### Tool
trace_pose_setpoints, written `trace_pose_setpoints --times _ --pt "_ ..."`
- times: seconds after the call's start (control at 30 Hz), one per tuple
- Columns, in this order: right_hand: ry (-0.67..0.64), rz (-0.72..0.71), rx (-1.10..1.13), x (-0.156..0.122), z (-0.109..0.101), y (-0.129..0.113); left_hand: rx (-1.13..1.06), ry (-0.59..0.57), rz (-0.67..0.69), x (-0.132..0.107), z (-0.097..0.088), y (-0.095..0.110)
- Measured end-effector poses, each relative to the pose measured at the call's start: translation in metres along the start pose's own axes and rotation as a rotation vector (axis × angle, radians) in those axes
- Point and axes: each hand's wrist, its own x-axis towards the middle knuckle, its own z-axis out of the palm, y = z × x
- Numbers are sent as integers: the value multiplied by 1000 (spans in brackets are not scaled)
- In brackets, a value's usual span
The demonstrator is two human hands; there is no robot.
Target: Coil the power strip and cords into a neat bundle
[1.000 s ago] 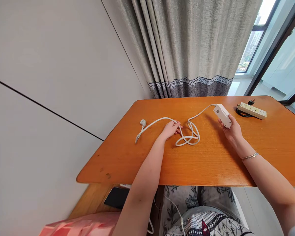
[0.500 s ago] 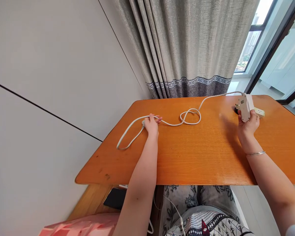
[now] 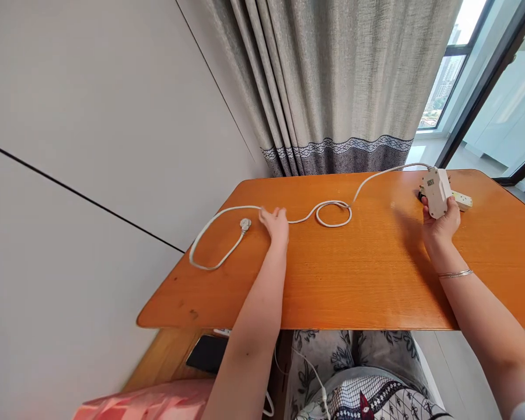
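Observation:
In my right hand (image 3: 441, 224) is a white power strip (image 3: 437, 192), held up above the table's far right with its underside facing me. A white cord (image 3: 333, 226) runs from its top, forms a loop in the middle of the table and continues left. My left hand (image 3: 275, 224) is over the cord, fingers apart and slightly blurred; it hides a short stretch of cord, so contact is unclear. Just left of that hand the plug (image 3: 245, 224) lies on the tabletop, where the cord's end bends round in a wide curve.
A second, cream power strip (image 3: 462, 200) lies on the wooden table (image 3: 354, 280) behind my right hand, partly hidden. A grey curtain (image 3: 345, 87) hangs past the far edge, and a white wall (image 3: 91, 116) borders the left. A black phone-like object (image 3: 206, 353) sits below the front edge.
My left hand has let go of the plug, which now lies on the table, and has shifted slightly right. The cord's left curve is wider and its middle loop has changed shape. My right hand stays put.

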Motion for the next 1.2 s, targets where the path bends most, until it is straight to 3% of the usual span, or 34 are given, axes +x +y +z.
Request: trace_pose_setpoints --times 0.1,0.2,0.3,0.43,0.57,0.67,0.73,0.8,0.9,1.07,1.2 --pt "-45 -5 6 1 -2 1 161 -158 71 -18 9 2" --pt "-110 -1 -3 1 -2 0 439 -458 271 -32 12 8" --pt "-210 2 -59 1 -6 -6 613 -704 331 -37 10 10" --pt "-401 -56 -278 6 -27 -26 619 -723 327 -35 5 9" --pt "-631 56 -579 21 -62 -58 519 -629 303 -31 6 8" --pt "-587 154 -918 39 -88 -82 369 -468 250 -25 9 10" --pt "-566 51 -1180 55 -103 -94 251 -313 186 -16 9 11" --pt "-655 -181 -1387 75 -119 -104 129 -142 98 -3 6 13" --pt "-666 -402 -1701 110 -145 -118 -54 122 -73 22 -11 15" --pt "-587 -478 -1922 162 -193 -143 -277 490 -259 55 -52 17" --pt "-471 -470 -1986 191 -216 -156 -358 595 -286 60 -63 19"
